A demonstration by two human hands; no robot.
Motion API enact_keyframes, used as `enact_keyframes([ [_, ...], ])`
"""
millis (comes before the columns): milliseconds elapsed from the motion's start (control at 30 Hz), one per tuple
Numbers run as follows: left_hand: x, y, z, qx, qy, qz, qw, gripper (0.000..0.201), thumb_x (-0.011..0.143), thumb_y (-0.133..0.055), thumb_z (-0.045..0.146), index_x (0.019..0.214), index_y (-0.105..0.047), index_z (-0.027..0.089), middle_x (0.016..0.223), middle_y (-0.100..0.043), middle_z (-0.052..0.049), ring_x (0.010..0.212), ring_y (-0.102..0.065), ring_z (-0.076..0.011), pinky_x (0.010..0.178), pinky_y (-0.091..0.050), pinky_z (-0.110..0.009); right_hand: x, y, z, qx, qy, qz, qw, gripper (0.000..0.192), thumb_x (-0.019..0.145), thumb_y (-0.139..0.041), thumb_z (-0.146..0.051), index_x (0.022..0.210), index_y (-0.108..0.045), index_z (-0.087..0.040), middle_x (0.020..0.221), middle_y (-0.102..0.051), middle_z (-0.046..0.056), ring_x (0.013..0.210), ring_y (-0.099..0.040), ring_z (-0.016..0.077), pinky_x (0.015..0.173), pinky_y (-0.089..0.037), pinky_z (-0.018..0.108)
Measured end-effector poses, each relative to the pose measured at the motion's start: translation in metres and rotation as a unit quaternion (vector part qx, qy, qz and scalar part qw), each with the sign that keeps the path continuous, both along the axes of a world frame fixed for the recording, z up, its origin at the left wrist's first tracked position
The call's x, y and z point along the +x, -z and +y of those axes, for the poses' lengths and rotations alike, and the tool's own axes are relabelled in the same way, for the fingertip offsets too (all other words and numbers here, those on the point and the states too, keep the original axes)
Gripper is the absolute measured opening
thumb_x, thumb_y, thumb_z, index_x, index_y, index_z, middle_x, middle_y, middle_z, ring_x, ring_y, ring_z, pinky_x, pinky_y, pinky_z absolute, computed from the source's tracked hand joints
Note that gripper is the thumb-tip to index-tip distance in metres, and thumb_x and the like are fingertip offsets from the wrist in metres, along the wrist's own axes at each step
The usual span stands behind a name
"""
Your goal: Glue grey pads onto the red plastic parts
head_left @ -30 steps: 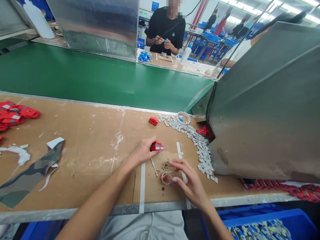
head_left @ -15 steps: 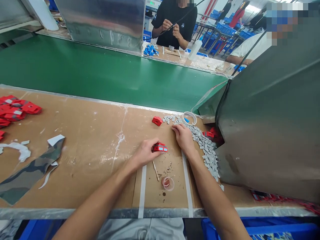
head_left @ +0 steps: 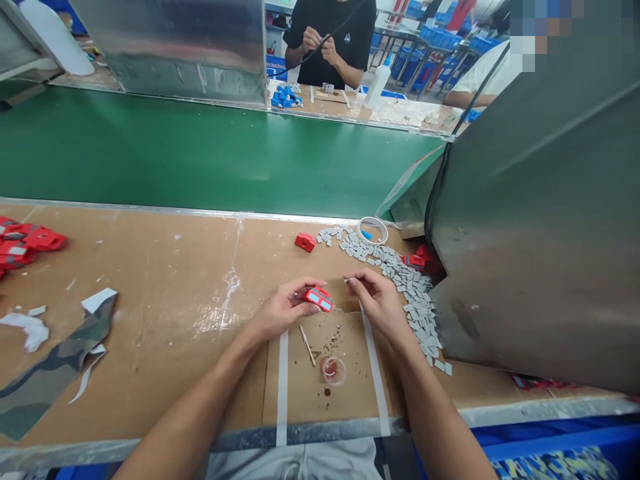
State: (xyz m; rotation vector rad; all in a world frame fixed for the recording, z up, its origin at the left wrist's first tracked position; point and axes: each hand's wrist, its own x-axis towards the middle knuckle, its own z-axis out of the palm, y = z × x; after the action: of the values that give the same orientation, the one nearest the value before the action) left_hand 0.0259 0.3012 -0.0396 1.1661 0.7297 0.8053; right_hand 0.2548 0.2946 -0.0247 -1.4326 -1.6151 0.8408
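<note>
My left hand (head_left: 280,310) is closed around a small red toy car (head_left: 319,298) with pale windows and grey trim, which is tilted toward me above the cardboard. To its right, my right hand (head_left: 375,297) pinches a tiny piece at the fingertips, apparently a small grey tile; the fingers partly hide it. Many loose grey tiles (head_left: 420,313) lie in a curved band beyond and beside that hand. Below the car are a cotton swab (head_left: 307,345) and a clear small cup (head_left: 334,371) with reddish liquid. Another red block-like piece (head_left: 305,241) sits farther back.
A tape roll (head_left: 373,231) rests among the tiles. Red pieces (head_left: 37,240) are piled at far left, near a camouflage strip (head_left: 65,367). A metal panel (head_left: 540,220) borders the right side. Beyond the green belt (head_left: 200,160), a person (head_left: 333,40) works with both hands.
My right hand has drawn back from the tiles toward me, now pinching a tiny piece. My left hand has tilted the car so its windows show more. The camera view has shifted slightly.
</note>
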Motion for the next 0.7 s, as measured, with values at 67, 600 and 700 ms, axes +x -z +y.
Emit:
enact_keyframes([
  [67,-0.001,-0.001,0.001,0.002,0.001,0.014,1.0,0.046,0.08,-0.08,0.038,0.12,-0.069,0.018,0.108,-0.075,-0.01,0.098,-0.071,-0.0222,0.091,-0.055,-0.035,-0.003,-0.004,-0.002,-0.006,-0.002,0.016,1.0,0.026,0.094,-0.06,-0.041,0.088,-0.069,-0.017,0.08,-0.068,0.006,0.071,-0.064,0.0181,0.065,-0.05,0.029],
  [600,-0.009,-0.001,0.008,0.007,0.018,0.063,0.998,0.051,0.076,-0.082,0.049,0.115,-0.071,0.018,0.108,-0.074,-0.01,0.097,-0.068,-0.0227,0.089,-0.054,-0.033,-0.031,-0.012,-0.018,-0.108,-0.076,0.237,0.963,0.021,0.087,-0.07,-0.039,0.092,-0.072,-0.018,0.088,-0.075,0.006,0.077,-0.07,0.0163,0.072,-0.058,0.03],
  [700,-0.009,0.0,0.009,0.009,0.016,0.066,0.998,0.051,0.075,-0.083,0.048,0.115,-0.072,0.018,0.108,-0.075,-0.01,0.097,-0.069,-0.0222,0.09,-0.054,-0.032,-0.034,-0.008,-0.018,-0.111,-0.076,0.246,0.96,0.019,0.087,-0.069,-0.035,0.094,-0.072,-0.018,0.088,-0.075,0.006,0.076,-0.069,0.0156,0.07,-0.057,0.029],
])
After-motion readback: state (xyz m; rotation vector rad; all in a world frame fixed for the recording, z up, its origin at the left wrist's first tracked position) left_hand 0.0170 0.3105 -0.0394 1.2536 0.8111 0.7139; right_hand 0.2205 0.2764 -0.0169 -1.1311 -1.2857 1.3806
